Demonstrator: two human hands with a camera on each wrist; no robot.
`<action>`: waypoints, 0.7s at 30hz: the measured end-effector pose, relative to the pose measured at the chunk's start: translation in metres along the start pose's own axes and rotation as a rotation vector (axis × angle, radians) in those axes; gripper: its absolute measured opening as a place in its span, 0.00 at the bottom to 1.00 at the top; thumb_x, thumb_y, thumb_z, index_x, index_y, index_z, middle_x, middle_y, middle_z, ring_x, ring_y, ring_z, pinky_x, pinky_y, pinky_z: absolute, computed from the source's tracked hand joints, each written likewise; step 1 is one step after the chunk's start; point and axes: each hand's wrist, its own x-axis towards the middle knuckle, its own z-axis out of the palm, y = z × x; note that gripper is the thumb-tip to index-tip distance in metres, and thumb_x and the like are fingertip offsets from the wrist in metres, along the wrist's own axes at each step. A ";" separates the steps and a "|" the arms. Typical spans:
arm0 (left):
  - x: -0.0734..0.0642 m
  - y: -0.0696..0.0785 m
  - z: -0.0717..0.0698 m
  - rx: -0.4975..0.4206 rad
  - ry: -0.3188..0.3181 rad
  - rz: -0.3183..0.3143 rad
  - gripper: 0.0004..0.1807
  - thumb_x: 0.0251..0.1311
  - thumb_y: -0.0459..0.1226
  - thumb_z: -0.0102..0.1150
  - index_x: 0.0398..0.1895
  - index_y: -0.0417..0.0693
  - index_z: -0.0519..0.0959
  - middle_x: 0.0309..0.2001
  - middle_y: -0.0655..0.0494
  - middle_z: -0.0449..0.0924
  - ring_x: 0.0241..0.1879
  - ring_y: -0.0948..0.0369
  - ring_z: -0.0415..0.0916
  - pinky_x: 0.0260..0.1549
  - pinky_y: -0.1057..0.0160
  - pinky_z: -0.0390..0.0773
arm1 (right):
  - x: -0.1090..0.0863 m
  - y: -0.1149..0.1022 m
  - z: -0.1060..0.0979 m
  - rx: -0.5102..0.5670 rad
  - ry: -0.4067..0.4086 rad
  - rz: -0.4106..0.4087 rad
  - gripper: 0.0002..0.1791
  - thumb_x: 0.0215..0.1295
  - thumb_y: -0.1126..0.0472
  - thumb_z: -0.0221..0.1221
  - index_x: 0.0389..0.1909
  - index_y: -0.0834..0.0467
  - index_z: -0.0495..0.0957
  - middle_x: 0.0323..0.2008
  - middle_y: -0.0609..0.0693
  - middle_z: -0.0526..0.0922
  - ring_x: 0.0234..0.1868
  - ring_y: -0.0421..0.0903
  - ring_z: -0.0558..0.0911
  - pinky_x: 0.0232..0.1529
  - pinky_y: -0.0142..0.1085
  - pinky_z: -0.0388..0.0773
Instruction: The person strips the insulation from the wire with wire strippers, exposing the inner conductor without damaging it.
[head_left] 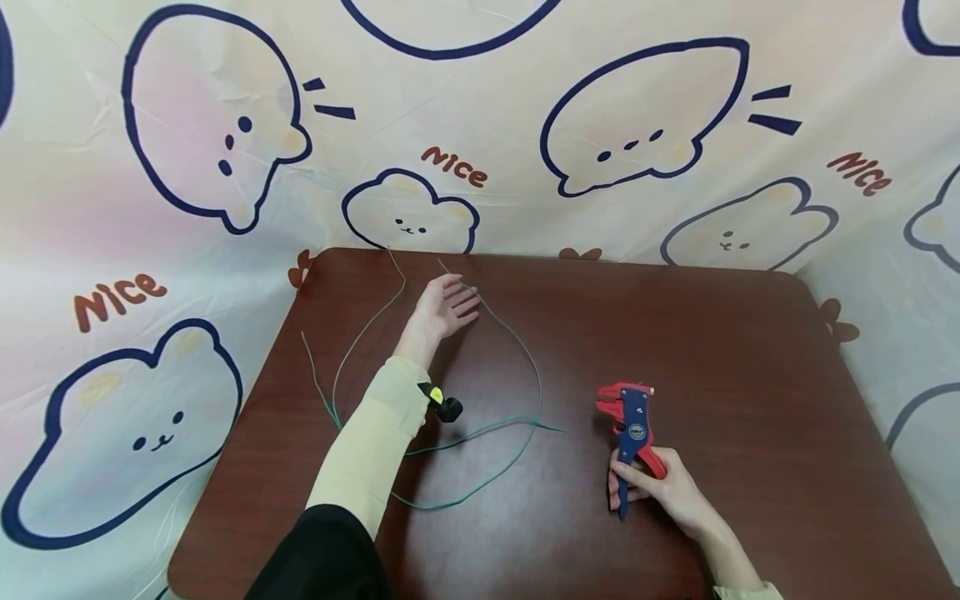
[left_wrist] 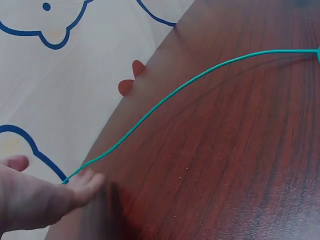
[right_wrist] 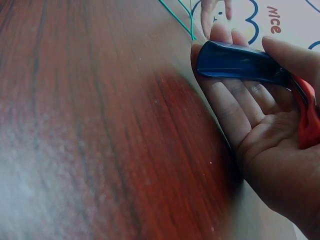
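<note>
A red and blue wire stripper (head_left: pixel 635 412) stands out over the right side of the table, its red head pointing away from me. My right hand (head_left: pixel 675 492) holds it by the blue handle (right_wrist: pixel 240 62), with the thumb on one side and the fingers on the other. Toward the back edge, my left hand (head_left: pixel 441 310) is stretched out with fingers spread and relaxed. Beside those fingers runs one end of a thin green wire (left_wrist: pixel 170 95), and the hand overlaps it in the left wrist view. Part of the wire is hidden under the left forearm.
The wire lies in wide loose loops across the left and middle of the brown table (head_left: pixel 720 333), with further loose ends at the left (head_left: pixel 309 354). A cartoon-print cloth (head_left: pixel 510 217) hangs behind the table. A small black camera (head_left: pixel 448 408) sits on the left wrist.
</note>
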 end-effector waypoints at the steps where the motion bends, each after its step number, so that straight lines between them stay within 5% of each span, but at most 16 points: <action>1: 0.000 -0.001 0.000 -0.011 -0.016 0.005 0.34 0.85 0.43 0.51 0.86 0.46 0.56 0.85 0.42 0.64 0.85 0.47 0.63 0.87 0.47 0.59 | 0.000 0.000 0.000 0.000 0.001 0.002 0.14 0.88 0.66 0.50 0.55 0.77 0.74 0.37 0.47 0.91 0.38 0.46 0.94 0.47 0.46 0.93; 6: -0.001 -0.005 0.002 -0.007 -0.036 0.064 0.32 0.87 0.40 0.48 0.88 0.51 0.55 0.84 0.41 0.65 0.83 0.45 0.67 0.85 0.44 0.63 | 0.001 -0.002 0.001 -0.006 0.006 0.008 0.14 0.88 0.66 0.51 0.55 0.76 0.74 0.37 0.46 0.91 0.38 0.46 0.94 0.47 0.45 0.93; 13: -0.003 -0.014 0.003 0.095 0.036 0.258 0.33 0.83 0.30 0.53 0.86 0.52 0.59 0.79 0.36 0.71 0.76 0.42 0.76 0.77 0.41 0.74 | 0.001 -0.002 0.001 -0.017 0.004 0.006 0.15 0.88 0.67 0.50 0.55 0.79 0.72 0.37 0.46 0.91 0.37 0.45 0.94 0.46 0.45 0.93; 21: -0.002 -0.020 0.002 0.138 0.090 0.355 0.30 0.81 0.29 0.57 0.82 0.55 0.67 0.68 0.37 0.82 0.70 0.41 0.83 0.68 0.45 0.84 | 0.001 -0.001 0.002 -0.019 0.011 0.014 0.11 0.87 0.66 0.51 0.54 0.72 0.77 0.37 0.46 0.91 0.37 0.45 0.94 0.46 0.44 0.93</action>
